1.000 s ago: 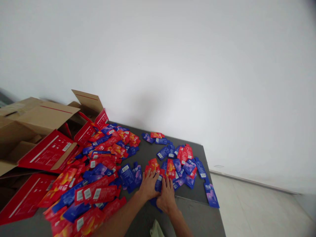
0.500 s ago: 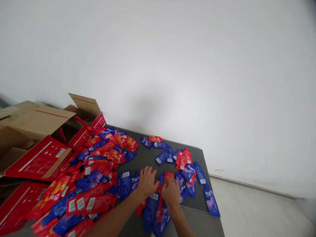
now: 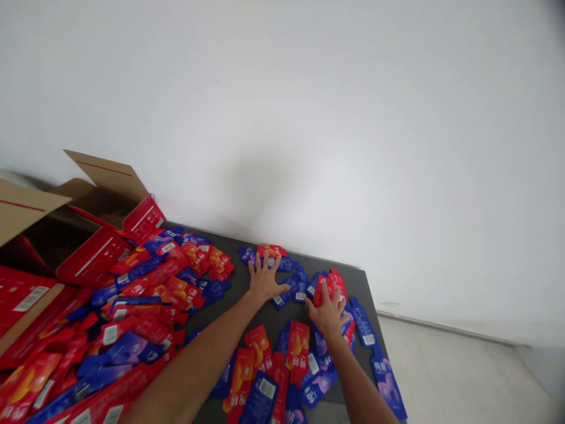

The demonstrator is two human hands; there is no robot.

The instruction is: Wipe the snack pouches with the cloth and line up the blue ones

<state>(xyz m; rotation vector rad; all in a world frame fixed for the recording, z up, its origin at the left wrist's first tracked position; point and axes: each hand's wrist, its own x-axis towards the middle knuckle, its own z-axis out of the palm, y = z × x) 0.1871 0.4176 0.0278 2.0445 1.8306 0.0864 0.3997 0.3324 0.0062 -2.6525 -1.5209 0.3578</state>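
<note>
Left hand and right hand have moved toward twelve o'clock, spread wide; flat necked pouches seem light, slippery, best edge-pinched.

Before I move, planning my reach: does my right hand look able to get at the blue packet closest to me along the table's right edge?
Probably yes: your right hand is spread over red packets close by, and nothing appears to cover that blue packet.

Red-orange pouches and blue-purple pouches lie across the dark grey desk, heaped at left and looser toward the right; open red cartons stand toward its left (their bases are hidden).
</note>
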